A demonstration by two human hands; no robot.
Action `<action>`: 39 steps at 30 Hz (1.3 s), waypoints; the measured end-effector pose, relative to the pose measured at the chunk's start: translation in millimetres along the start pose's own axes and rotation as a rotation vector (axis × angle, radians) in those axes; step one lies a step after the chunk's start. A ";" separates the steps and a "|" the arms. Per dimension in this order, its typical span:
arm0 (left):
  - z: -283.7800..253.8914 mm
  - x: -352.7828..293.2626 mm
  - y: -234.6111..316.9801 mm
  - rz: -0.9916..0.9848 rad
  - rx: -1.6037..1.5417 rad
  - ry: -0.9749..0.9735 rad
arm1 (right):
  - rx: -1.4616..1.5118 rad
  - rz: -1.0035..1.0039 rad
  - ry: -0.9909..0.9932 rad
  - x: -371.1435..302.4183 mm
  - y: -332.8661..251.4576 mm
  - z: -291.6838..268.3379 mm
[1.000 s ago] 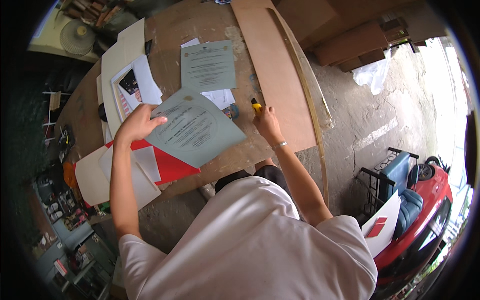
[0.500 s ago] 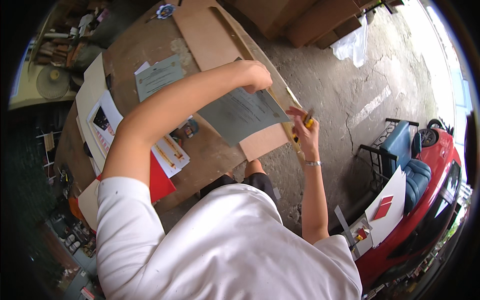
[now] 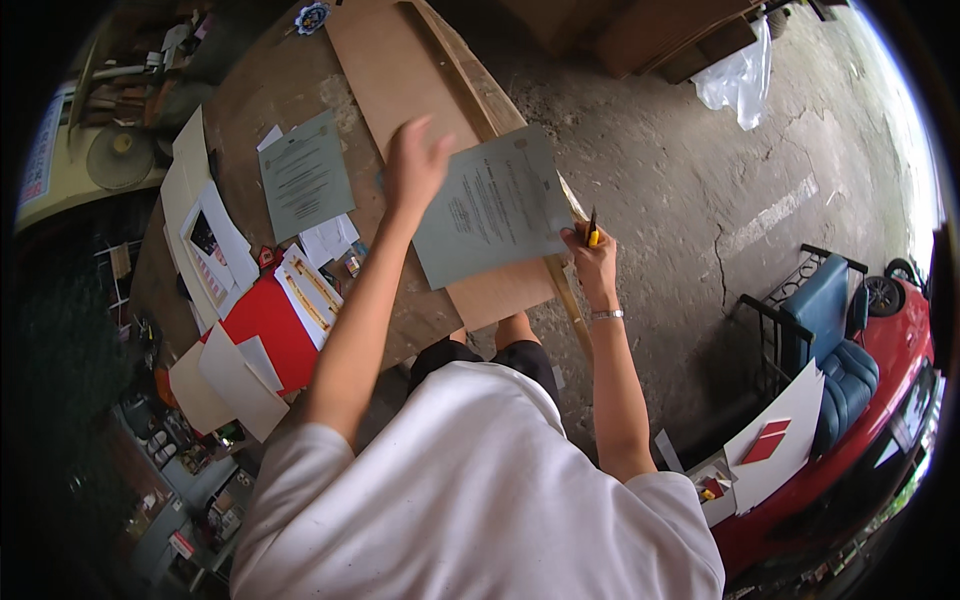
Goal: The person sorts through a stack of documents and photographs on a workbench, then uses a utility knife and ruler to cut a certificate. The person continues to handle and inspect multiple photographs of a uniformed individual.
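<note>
A grey-green printed sheet lies over a brown board near the table's right edge. My right hand is closed round a yellow utility knife, the dark end of which points up and away. The thumb side of that hand meets the sheet's right edge. Over the sheet's left edge, my left hand is raised and somewhat blurred, its fingers apart and nothing in them. A second grey-green printed sheet rests farther left on the table, partly over white paper.
Left on the table are a red folder, white sheets and pale boards. A wooden strip runs along the far right edge. Beyond the concrete floor stand a blue seat and a red car.
My left hand has drawn back leftward off the sheet's far edge and opened. The sheet has turned and now lies flatter. My right hand, still with the knife, has come to its right edge.
</note>
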State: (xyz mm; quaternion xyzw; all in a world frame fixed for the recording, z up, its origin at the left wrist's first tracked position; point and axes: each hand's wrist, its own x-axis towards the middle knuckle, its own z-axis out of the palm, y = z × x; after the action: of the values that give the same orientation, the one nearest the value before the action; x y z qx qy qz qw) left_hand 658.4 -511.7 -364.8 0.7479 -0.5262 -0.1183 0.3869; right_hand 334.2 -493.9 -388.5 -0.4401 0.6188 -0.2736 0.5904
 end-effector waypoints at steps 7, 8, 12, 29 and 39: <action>-18.6 -157.7 -52.3 -0.846 -0.313 -0.056 | 0.068 0.164 -0.013 9.8 2.6 3.2; -12.4 -156.9 -50.4 -0.856 -0.424 -0.040 | 0.071 0.146 -0.026 10.9 2.0 4.5; -7.2 -141.2 -46.5 -0.968 -0.434 0.037 | 0.042 0.123 -0.055 14.3 0.0 6.6; -60.4 -118.0 -25.4 -0.291 -0.858 -0.034 | 0.031 -0.188 -0.136 24.5 -58.4 6.3; -89.5 -45.3 -46.0 0.028 -0.567 -0.449 | -0.149 -0.470 0.446 -145.5 -13.0 56.6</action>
State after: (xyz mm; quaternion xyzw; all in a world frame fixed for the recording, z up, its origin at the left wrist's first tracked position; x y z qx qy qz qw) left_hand 723.8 -424.5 -347.3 0.5592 -0.5543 -0.4155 0.4554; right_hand 379.8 -363.4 -314.7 -0.5422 0.6325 -0.4459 0.3273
